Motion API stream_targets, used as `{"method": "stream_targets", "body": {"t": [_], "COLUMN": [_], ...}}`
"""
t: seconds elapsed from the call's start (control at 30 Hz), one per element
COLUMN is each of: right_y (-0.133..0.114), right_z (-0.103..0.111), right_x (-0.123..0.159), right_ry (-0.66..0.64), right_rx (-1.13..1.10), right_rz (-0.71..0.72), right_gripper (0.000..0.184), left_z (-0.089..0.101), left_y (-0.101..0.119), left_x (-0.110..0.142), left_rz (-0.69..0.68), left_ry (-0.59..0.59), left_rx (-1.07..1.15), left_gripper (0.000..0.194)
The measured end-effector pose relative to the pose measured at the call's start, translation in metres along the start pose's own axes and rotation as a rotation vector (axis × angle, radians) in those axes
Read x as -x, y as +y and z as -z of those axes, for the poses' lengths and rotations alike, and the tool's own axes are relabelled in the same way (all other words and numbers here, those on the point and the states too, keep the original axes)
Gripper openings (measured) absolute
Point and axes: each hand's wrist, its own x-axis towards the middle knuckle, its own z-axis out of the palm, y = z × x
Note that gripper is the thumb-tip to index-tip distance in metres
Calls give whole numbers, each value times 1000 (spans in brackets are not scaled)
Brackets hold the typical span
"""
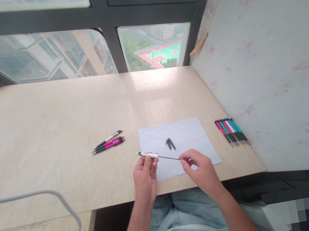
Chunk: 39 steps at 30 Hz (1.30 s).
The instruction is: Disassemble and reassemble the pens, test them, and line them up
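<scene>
Holds the white pen barrel (155, 155) in the left hand (144, 175) and pinches the thin black refill (168, 157) with the right hand (199, 167), seemingly to align both above the paper sheet (190, 137). Has short black pen parts (172, 144) on this sheet, probably for near reach, and on the bench (54, 121) a pen row (231, 131) well apart from the left-side pens (111, 143), perhaps against mixing.

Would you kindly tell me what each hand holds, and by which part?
Left hand: a pen barrel, by its white section. Right hand: a thin dark rod, by its outer end.
</scene>
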Motion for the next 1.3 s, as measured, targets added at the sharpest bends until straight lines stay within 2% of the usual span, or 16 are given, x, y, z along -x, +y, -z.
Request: {"method": "stream_targets", "body": {"t": [0.27, 0.57, 0.77, 1.03, 1.3], "right_y": [-2, -10, -8, -10, -12], "right_z": [-3, -6, -12, -10, -8], "right_x": [-1, 1, 2, 3, 2], "right_ry": [-3, -8, 0, -14, 31], "right_rx": [39, 9, -11, -4, 5], "right_rz": [12, -24, 7, 66, 40], "right_gripper": [14, 14, 12, 13, 14], "left_z": [-4, -4, -4, -6, -8], "left_y": [-3, -3, -2, -4, -7], "left_x": [8, 11, 10, 12, 16], "left_rz": [17, 46, 53, 59, 28], "left_ry": [-53, -54, -53, -48, -137], "left_rx": [-15, 5, 40, 48, -35], "left_gripper": [23, 20, 20, 22, 22]}}
